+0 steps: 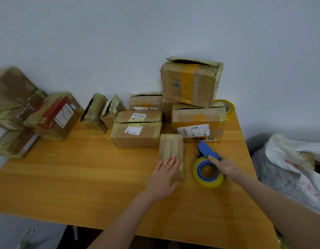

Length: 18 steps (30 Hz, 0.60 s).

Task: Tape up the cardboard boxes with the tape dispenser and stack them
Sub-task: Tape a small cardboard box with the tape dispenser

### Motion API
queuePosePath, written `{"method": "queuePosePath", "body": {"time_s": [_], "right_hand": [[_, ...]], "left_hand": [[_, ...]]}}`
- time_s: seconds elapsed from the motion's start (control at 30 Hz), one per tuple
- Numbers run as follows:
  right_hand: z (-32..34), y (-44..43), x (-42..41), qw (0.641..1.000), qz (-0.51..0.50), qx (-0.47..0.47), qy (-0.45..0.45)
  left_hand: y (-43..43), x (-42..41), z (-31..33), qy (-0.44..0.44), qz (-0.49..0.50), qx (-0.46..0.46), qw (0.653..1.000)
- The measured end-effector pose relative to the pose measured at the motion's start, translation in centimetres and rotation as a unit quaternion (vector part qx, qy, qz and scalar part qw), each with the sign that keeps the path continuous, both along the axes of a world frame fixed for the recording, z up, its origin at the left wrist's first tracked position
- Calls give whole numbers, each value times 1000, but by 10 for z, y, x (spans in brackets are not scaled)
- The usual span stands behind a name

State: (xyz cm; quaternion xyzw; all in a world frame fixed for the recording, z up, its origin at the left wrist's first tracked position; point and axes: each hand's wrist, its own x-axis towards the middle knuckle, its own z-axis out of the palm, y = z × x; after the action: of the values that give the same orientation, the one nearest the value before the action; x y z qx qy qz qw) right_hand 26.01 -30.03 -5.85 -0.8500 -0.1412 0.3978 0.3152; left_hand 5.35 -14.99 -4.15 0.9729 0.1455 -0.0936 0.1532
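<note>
**Small box held flat, tape dispenser in hand on a wooden table**

A yellow-brown wooden table stands against a plain pale wall, its right side near a corner of the room. At the near middle of the table lies a small box, lengthwise away from the person, wrapped in yellowish tape. The left hand lies flat on its near end, fingers straight and close together.

Just to the right of that box is the tape dispenser, blue, with a yellow-tinted roll low against the tabletop. The right hand curls its fingers round the blue handle.

Behind them, along the wall, taped boxes are piled. A large box sits tilted on top of the others, its top flaps gaping. Below it is a labelled box, and to the left a two-box stack. A spare tape roll stands at the back right corner. More boxes crowd the table's left end, some beyond its edge. Off the table's right side sits a white sack.
</note>
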Motion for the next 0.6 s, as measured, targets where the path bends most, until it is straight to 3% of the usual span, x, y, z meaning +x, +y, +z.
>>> {"method": "queuePosePath", "body": {"time_s": [0.1,0.2,0.27,0.33,0.6], "right_hand": [[21,0,-4,976,96,-73,-179],[37,20,-36,969,124,-10,-214],[33,38,-62,971,148,6,-189],[23,57,-80,978,136,2,-157],[14,75,-92,967,122,-27,-221]], "left_hand": [[5,-5,13,-153,133,-145,968],[11,-10,9,-259,305,-134,907],[12,-4,5,-208,373,-179,886],[10,6,2,-154,368,-224,889],[14,12,-6,-142,362,-245,888]]}}
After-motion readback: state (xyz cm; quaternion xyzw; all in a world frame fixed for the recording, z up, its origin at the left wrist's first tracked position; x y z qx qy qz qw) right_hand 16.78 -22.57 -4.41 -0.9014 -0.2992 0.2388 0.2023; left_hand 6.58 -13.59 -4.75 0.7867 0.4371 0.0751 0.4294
